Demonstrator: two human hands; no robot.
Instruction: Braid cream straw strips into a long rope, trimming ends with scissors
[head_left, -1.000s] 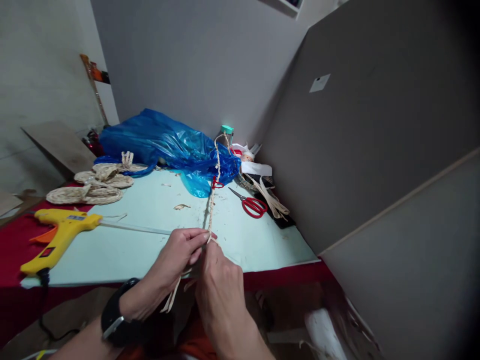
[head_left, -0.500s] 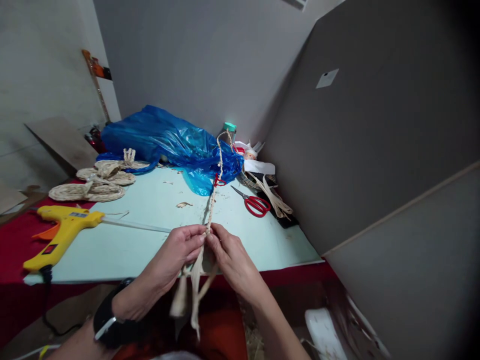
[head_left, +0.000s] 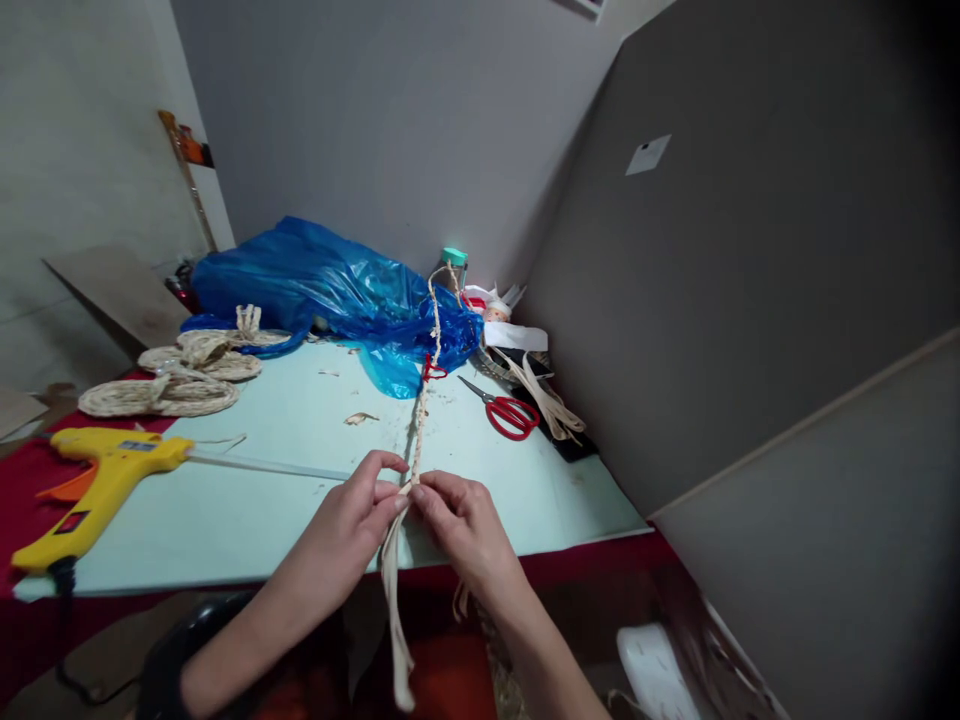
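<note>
A thin pale braid (head_left: 420, 420) of dried plant fibre runs from the back of the table towards me, with a red tie (head_left: 432, 370) around it. At its near end, my left hand (head_left: 367, 510) pinches a fibre strand between thumb and finger, its index finger lifted along the braid. My right hand (head_left: 454, 515) grips the braid's end between thumb and curled fingers, close beside the left. Loose fibre strands (head_left: 394, 610) hang from the left fingers past the table edge. Another strand end (head_left: 460, 600) shows below my right hand.
On the left lie a yellow glue gun (head_left: 105, 480) with a glue stick and several coiled braid bundles (head_left: 161, 393). A blue plastic bag (head_left: 315, 280) fills the back. Red-handled scissors (head_left: 511, 417) and loose fibre strips (head_left: 547, 400) lie right. A grey partition (head_left: 750, 250) borders the right side.
Both hands have come slightly nearer to me along the braid. My left index finger has lifted, and the strands below have shifted, one now hanging under my right hand. The view has moved slightly.
</note>
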